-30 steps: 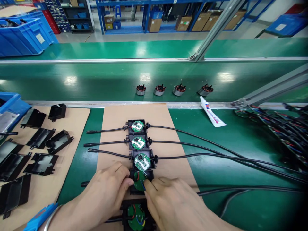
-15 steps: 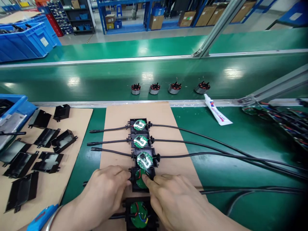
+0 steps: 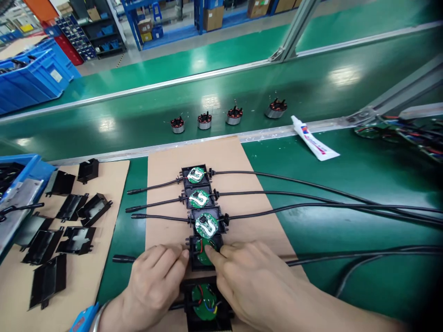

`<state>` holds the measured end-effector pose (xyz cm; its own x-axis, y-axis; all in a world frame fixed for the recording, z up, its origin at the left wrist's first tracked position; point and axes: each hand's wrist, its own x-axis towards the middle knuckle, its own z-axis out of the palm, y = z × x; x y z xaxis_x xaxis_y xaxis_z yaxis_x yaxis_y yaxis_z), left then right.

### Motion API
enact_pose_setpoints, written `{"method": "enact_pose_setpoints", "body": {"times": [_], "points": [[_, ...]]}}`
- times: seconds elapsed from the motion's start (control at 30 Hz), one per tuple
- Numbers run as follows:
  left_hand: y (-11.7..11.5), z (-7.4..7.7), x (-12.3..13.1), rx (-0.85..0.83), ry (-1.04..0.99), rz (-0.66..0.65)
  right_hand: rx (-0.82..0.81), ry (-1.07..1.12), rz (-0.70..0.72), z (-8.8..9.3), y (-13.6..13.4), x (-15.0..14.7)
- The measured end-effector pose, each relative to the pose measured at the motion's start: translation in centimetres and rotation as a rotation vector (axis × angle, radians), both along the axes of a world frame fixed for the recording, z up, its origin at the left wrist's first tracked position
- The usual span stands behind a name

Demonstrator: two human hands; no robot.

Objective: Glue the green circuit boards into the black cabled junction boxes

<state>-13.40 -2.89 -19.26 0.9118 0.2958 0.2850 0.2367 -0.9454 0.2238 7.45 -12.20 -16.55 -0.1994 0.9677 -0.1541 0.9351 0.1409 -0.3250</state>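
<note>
The green board (image 3: 200, 259) could be cracked or left crooked if it is pushed too hard on one side by the right hand (image 3: 247, 276). The red wire (image 3: 201, 247) could be squashed if it is caught under the board's edge. The board could also be tugged loose if the black cable (image 3: 121, 259) is joined to it and gets pulled.

The black box (image 3: 192, 245), with the board in it, is found between the hands: at two o'clock from the left hand (image 3: 157, 276), at ten o'clock from the right. The left fingers are curled at the box's side; what is pinched there cannot be told. One right finger is laid on the board; the others are bent, and anything under them is hidden.
</note>
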Motion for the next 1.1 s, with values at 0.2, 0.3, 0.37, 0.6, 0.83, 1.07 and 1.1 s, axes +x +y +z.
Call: {"method": "enact_pose_setpoints", "body": {"times": [0.2,0.3,0.37,0.6,0.83,1.07,1.1], "points": [[-0.6,0.9,1.0,0.273,0.195,-0.080,0.003,0.023,0.009,0.4,0.2,0.1],[-0.7,1.0,1.2,0.289,0.322,-0.085,-0.032,0.018,0.008,0.4,0.3,0.0],[-0.6,1.3,1.1,0.207,0.301,-0.062,-0.048,0.012,-0.004,0.4,0.2,-0.2],[-0.2,2.7,1.9,-0.161,0.090,-0.061,-0.139,0.117,-0.049,1.7,-0.3,0.6],[0.5,1.8,2.5,-0.214,0.167,-0.274,-0.281,0.223,-0.168,2.8,-1.1,2.0],[0.0,1.1,2.4,-0.226,0.214,-0.241,-0.246,0.105,-0.073,2.2,-1.4,1.4],[-0.1,1.1,2.5,-0.243,0.213,-0.235,-0.242,0.098,-0.089,2.1,-1.4,1.2]]}}
